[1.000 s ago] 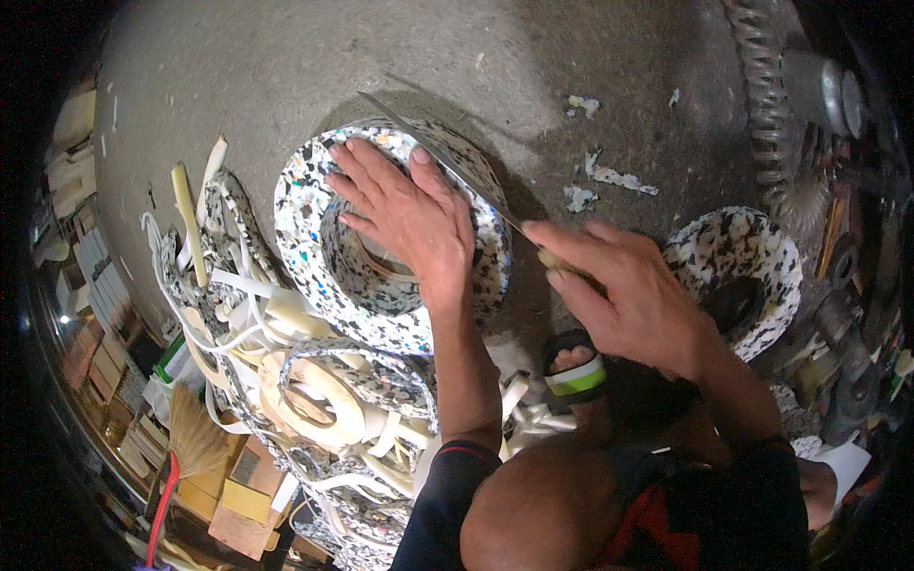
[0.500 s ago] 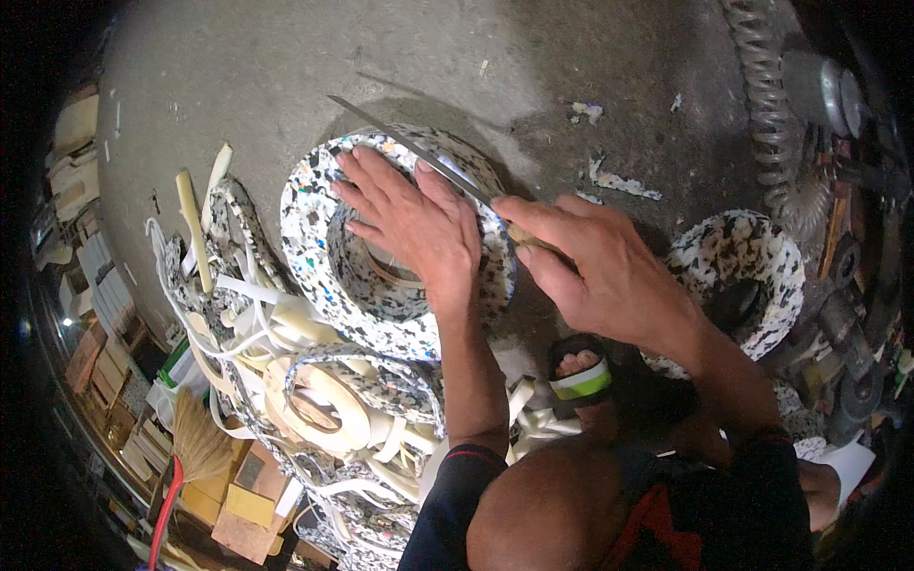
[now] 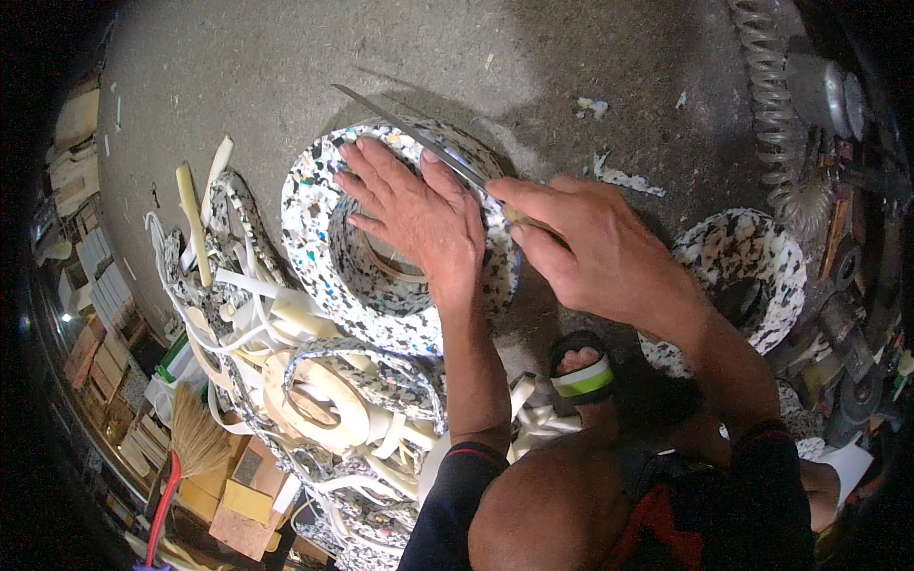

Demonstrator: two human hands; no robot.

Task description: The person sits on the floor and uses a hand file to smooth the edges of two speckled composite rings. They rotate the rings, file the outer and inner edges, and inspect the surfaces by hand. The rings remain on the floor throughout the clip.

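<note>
A thick ring of speckled white, black and blue foam [image 3: 309, 214] lies on the floor in front of me, with a round hole in its middle. My left hand [image 3: 414, 214] rests flat across its top, fingers spread, partly covering the hole. A long thin-bladed knife [image 3: 405, 127] is in my right hand [image 3: 595, 247], which is wrapped round its handle. The blade runs over the far right part of the ring, passing by my left thumb, and its tip points to the far left beyond the rim. How deep the edge sits in the foam, I cannot tell.
Cream and speckled foam strips [image 3: 333, 409] are heaped at the near left, beside a straw broom [image 3: 197, 433]. To the right stand another speckled foam ring [image 3: 762, 247], a coiled clear hose [image 3: 762, 95] and machinery. Foam scraps [image 3: 624, 174] litter the concrete floor [image 3: 286, 57].
My right hand and the knife have moved slightly away from me. The left hand stays spread on the foam ring, which keeps its place.
</note>
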